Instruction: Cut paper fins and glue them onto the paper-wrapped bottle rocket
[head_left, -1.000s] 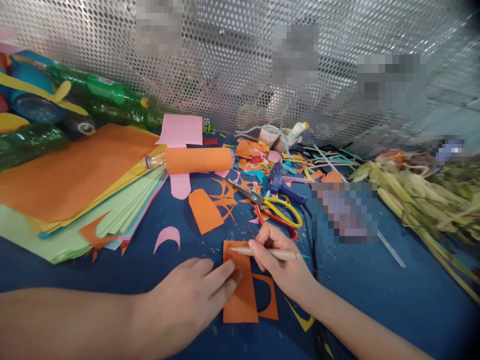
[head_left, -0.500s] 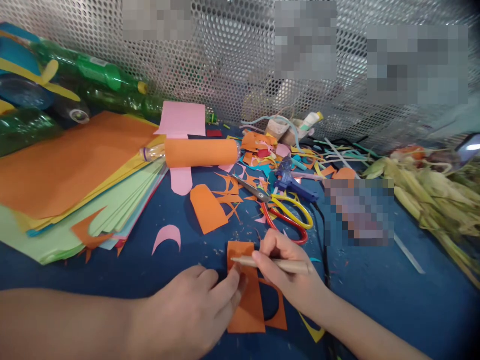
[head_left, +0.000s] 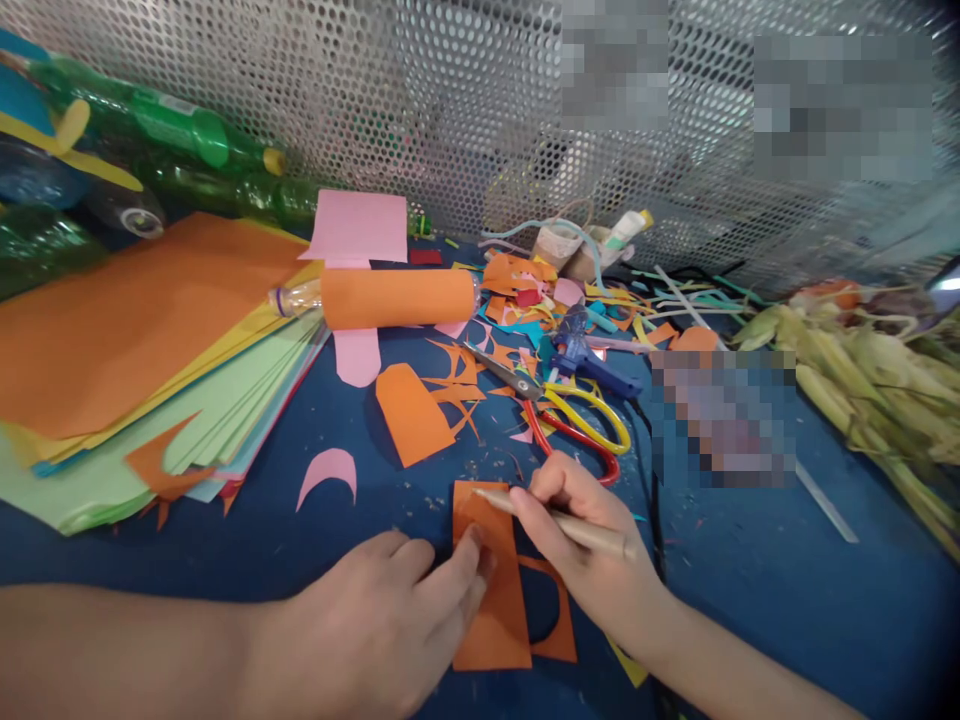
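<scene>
My right hand grips a beige pen, its tip at the upper part of an orange paper strip. My left hand rests on the strip's left side, fingers stretched out and holding the sheet down against the table. Beneath the strip's right edge lies an orange offcut with a rounded cut-out. Just beyond my right hand are scissors with red and yellow handles. A rounded orange paper piece and a pink crescent lie farther to the left.
A clear bottle wrapped in orange paper lies across pink paper pieces. Coloured sheets are stacked at left, near green bottles. Paper scraps, a blue glue gun and its black cord are mid-table. Corn husks lie right.
My right hand has moved the pen tip slightly up and right on the orange strip, and the pen now slants more. My left hand stays on the strip. The view has shifted slightly.
</scene>
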